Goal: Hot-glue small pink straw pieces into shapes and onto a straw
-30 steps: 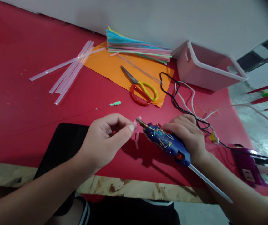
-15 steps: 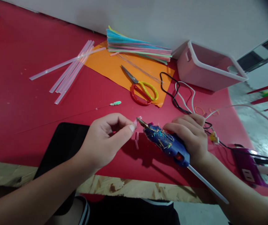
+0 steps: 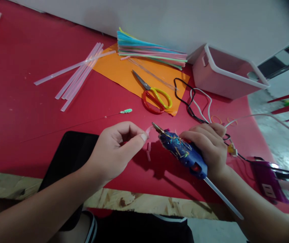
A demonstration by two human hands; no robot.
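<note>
Left hand (image 3: 117, 150) has its grip closed on a pink strip (image 3: 148, 131), pinched at the lower end between thumb and forefinger; the free end sticks out past the fingertips, toward the nozzle (image 3: 157, 128), a narrow gap away. Right hand (image 3: 208, 145) has its grip wrapped around the blue glue gun (image 3: 182, 152), tip tilted up toward the strip, a glue stick (image 3: 222, 197) jutting from the back. Below the pinch, pink scraps (image 3: 148, 155) lie on the red bench (image 3: 30, 114). Scissors (image 3: 147, 87) rest beyond both hands, partly on orange paper (image 3: 124, 75).
</note>
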